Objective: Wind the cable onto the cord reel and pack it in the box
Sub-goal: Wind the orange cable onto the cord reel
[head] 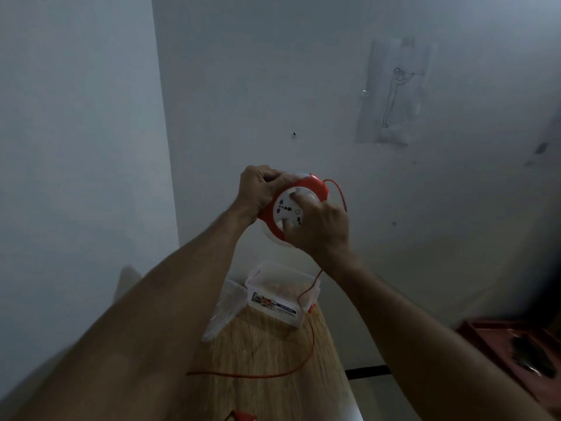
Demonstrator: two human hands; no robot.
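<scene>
I hold a round red cord reel (315, 185) with a white socket face up in front of the wall. My left hand (258, 189) grips its left rim. My right hand (318, 226) is closed on the white face at the lower right. The red cable (312, 344) leaves the reel's right side, loops down behind my right wrist, crosses the clear plastic box (279, 299) and trails over the wooden table (273, 390). A red plug (246, 417) lies at the bottom edge of the view. The box stands open on the table's far end.
A clear lid (224, 311) lies left of the box. A dark red tray (516, 350) with a dark object sits at the lower right. A paper drawing (394, 92) hangs on the wall. The table is narrow, with its right edge near the cable.
</scene>
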